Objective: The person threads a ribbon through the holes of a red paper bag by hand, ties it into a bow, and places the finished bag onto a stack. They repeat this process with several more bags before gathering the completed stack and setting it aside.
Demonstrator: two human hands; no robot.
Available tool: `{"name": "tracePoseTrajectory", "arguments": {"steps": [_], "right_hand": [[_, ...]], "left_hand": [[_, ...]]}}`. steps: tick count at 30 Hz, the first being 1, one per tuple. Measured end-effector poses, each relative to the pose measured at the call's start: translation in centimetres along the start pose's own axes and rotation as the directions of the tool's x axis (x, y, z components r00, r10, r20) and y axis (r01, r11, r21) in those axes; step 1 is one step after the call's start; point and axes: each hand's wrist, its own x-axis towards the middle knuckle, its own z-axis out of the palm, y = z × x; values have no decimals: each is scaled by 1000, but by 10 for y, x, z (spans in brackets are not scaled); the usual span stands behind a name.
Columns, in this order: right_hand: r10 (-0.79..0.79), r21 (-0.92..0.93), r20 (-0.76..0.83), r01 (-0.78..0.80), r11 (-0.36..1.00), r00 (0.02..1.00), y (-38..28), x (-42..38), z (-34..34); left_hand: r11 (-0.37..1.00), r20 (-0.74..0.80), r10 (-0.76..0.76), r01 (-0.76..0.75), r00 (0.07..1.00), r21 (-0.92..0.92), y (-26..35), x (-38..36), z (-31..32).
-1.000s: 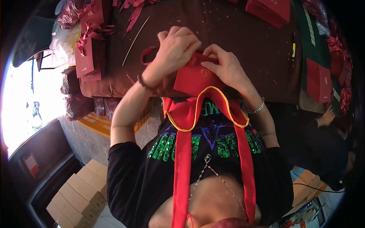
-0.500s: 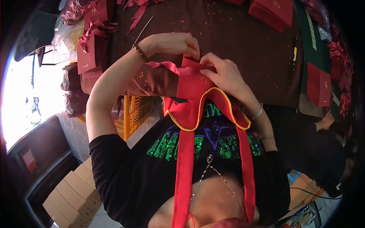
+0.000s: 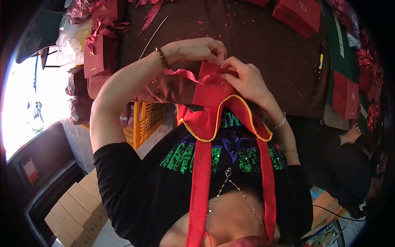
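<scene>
A red bag (image 3: 205, 88) with a small gold logo stands upright at the table's near edge, against the red apron with yellow trim (image 3: 201, 125). My left hand (image 3: 207, 50), a beaded bracelet at its wrist, is closed in a pinch at the bag's top edge; what lies between the fingertips is hidden. On the other side, my right hand (image 3: 246, 81) grips the bag's upper edge, thumb in front over the logo side. A red ribbon (image 3: 181, 74) trails from the bag's top toward the left.
Red bags with ribbons (image 3: 96, 61) stand at the left, beside plastic wrap. More red bags (image 3: 298, 14) lie at the back right and right edge (image 3: 345, 94). A thin pointed rod (image 3: 154, 35) and a yellow-black pen (image 3: 320, 61) lie on the brown cloth. Another person's hand (image 3: 352, 133) shows at right.
My left hand has moved slightly right, nearer my right hand. The bag and ribbon have shifted a little to the right. My right hand remains on the bag.
</scene>
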Motion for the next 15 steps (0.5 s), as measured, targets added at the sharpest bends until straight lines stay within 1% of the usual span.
{"name": "tracePoseTrajectory", "arguments": {"steps": [1, 2, 3, 4, 5, 6, 7, 8, 9, 10, 12, 13, 14, 15], "right_hand": [[-40, 30, 18, 40, 999, 999, -1, 0, -1], [-82, 61, 37, 80, 995, 996, -1, 0, -2], [-76, 31, 65, 74, 997, 995, -4, 1, -1], [-75, 30, 65, 73, 997, 995, -3, 1, 0], [-45, 31, 44, 44, 999, 998, 1, 2, 2], [-17, 36, 25, 16, 999, 1000, 4, 4, 4], [-19, 39, 28, 17, 999, 999, 8, 5, 3], [-20, 110, 14, 18, 994, 1000, 13, 5, 1], [-19, 179, -1, 18, 984, 1000, 15, 4, 1], [-15, 180, 0, 15, 984, 1000, 13, 4, -1], [70, 193, 44, -77, 978, 997, 6, 3, -7], [68, 191, 48, -76, 979, 997, 7, 3, -7], [-44, 16, -31, 44, 999, 999, 10, 2, -6], [-166, -167, -91, 149, 975, 982, 12, 1, -6]], "left_hand": [[998, -121, -39, 33, 992, -51, 0, 0, 1], [998, -124, -40, 34, 991, -53, 1, -1, -2], [995, -256, -98, 89, 962, -50, 7, -1, -8], [989, -382, -150, 141, 912, -54, 10, -1, -11], [989, -472, -70, 123, 879, 82, 4, 0, -8], [989, -474, -70, 123, 878, 82, 12, -2, -5], [948, -588, 41, 154, 808, 278, 26, -8, 1], [865, -662, 173, 209, 729, 456, 34, -13, 7], [909, -568, 79, 175, 819, 379, 34, -19, 10], [910, -567, 77, 174, 820, 377, 34, -22, 18], [727, -323, 113, 143, 940, 671, 30, -29, 35], [815, -299, 1, 173, 954, 553, 26, -27, 36], [815, -303, 1, 175, 953, 552, 24, -28, 35], [821, -306, 37, 145, 951, 552, 24, -29, 34]]}}
